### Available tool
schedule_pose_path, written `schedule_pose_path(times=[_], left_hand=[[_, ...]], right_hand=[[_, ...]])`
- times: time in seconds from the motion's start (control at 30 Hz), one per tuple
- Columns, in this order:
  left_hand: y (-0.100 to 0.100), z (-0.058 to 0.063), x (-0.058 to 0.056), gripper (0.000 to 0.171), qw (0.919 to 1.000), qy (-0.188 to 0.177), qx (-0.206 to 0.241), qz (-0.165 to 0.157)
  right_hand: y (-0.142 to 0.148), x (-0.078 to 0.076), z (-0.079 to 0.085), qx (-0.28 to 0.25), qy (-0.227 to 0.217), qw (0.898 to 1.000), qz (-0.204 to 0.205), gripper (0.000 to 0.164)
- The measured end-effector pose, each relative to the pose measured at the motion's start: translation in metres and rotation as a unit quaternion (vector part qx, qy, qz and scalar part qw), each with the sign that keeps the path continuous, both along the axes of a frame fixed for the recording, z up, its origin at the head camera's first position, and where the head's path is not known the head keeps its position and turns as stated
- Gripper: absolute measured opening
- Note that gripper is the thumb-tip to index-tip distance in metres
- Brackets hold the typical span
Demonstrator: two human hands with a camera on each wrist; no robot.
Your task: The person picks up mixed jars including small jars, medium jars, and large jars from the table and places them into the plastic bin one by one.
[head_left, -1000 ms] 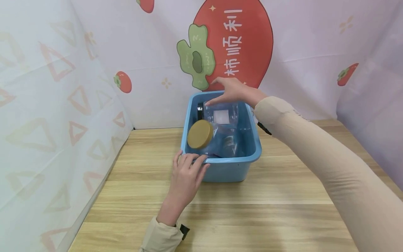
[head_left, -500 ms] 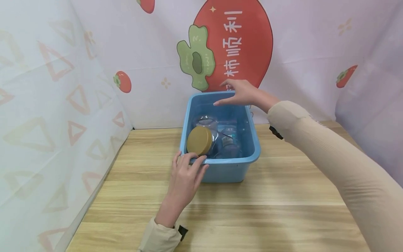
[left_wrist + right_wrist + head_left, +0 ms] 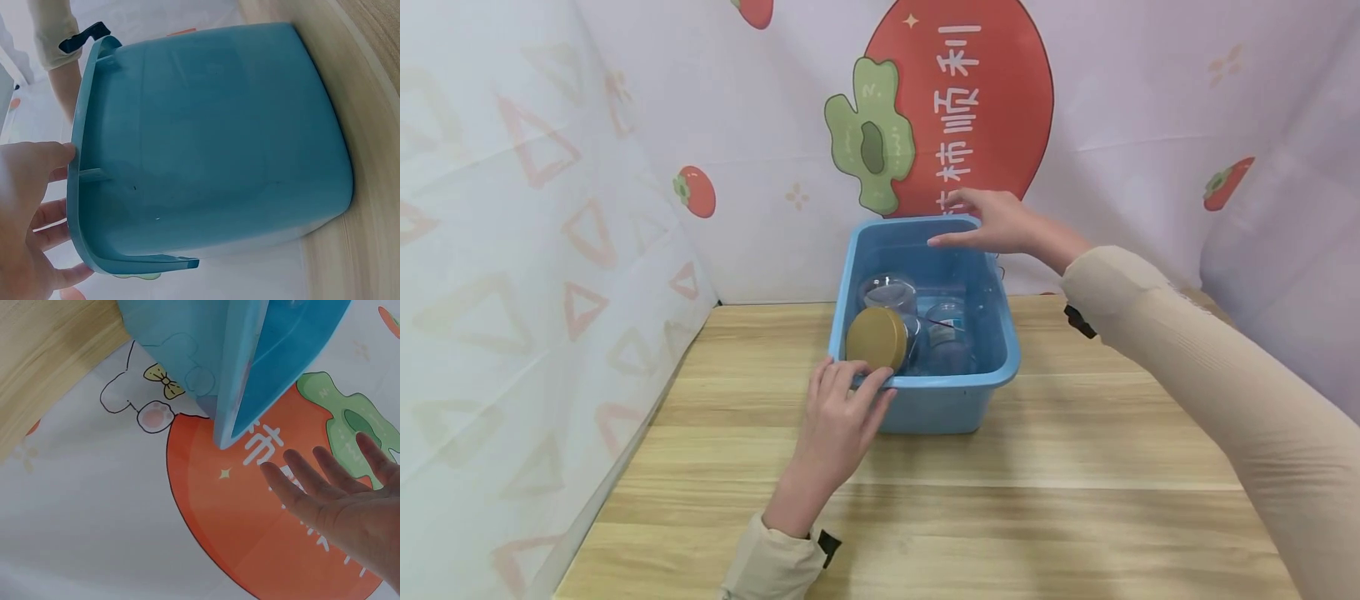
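A blue plastic tub [image 3: 936,410] stands on the wooden table. Inside lie a jar with a gold lid [image 3: 876,340], a clear round jar [image 3: 887,293] behind it and a clear labelled jar [image 3: 945,329] to the right; their lower parts are partly hidden. My left hand [image 3: 838,421] grips the near left rim, its thumb outside and fingers over the edge, also plain in the left wrist view. Above the far right corner hovers my right hand [image 3: 996,221], holding nothing. In the right wrist view its fingers [image 3: 306,481] are spread, apart from the tub.
A white printed cloth [image 3: 760,250] hangs close behind the tub. Another cloth panel [image 3: 550,333] borders the table on the left. Bare wooden tabletop [image 3: 1075,467] extends in front and to the right of the tub.
The black-lidded jar beneath my right hand has gone from the tub's upper far part; a clear jar now shows lower down. My right hand has drawn back rightward. The left keeps its place.
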State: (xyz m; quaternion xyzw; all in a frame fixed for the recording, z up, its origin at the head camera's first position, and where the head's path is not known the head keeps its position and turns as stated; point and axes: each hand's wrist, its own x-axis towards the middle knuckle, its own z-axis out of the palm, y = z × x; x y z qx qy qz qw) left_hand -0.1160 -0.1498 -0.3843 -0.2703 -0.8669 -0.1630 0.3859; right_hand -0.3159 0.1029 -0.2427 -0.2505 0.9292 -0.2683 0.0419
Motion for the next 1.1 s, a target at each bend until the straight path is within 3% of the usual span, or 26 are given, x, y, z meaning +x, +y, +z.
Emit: schedule_pose_path(times=[0.5, 0.83, 1.1], left_hand=[[-0.006, 0.008, -0.009, 0.024, 0.9991, 0.037, -0.01, -0.016], [-0.01, 0.017, -0.012, 0.012, 0.9995, 0.006, -0.007, -0.03], [-0.013, 0.022, -0.016, 0.012, 0.9986, 0.002, -0.005, -0.052]], right_hand=[[0.017, 0.015, -0.007, -0.029, -0.015, 0.999, -0.025, 0.079], [0.027, 0.029, -0.014, -0.037, 0.009, 0.997, -0.06, 0.078], [0.032, 0.044, -0.023, -0.061, 0.018, 0.995, -0.071, 0.068]])
